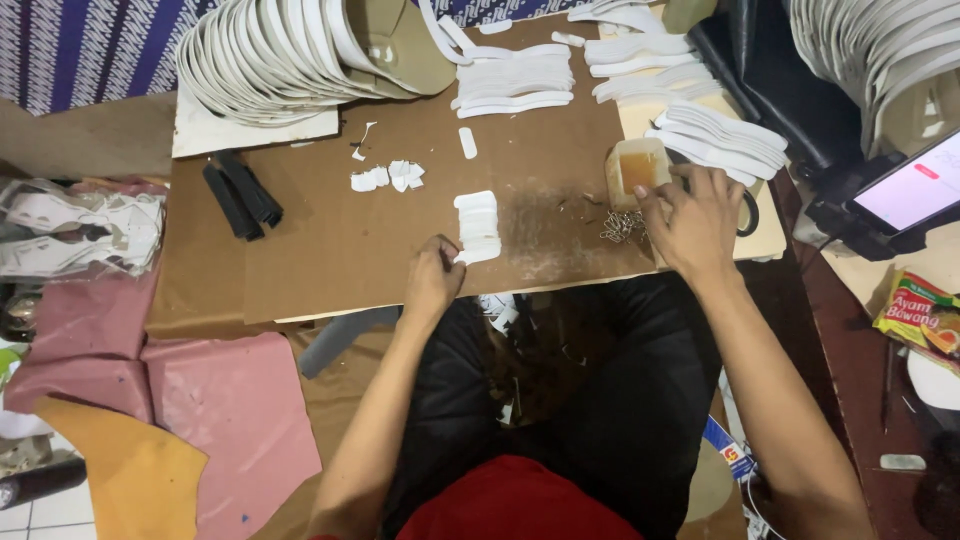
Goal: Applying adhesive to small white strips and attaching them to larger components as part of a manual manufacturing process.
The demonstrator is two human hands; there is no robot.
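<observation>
The left hand (432,280) pinches the near end of a white strip stack (477,227) on the bench (330,240). The right hand (690,220) rests half-curled beside a glue pot (637,168). Whether its fingertips grip anything is hidden.

Left hand (432,280) curls loosely, fingers tucked — right hand (690,220) reaches farther forward, fingers bent, knuckles up.

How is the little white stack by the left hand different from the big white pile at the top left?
The small white stack lies flat on the brown board, a few short strips high; the big white pile is fanned out in a long curved row of many larger pieces. The left hand touches the small stack; no hand is near the big pile. The right hand is by a small tub. Both are white cut pieces.
</observation>
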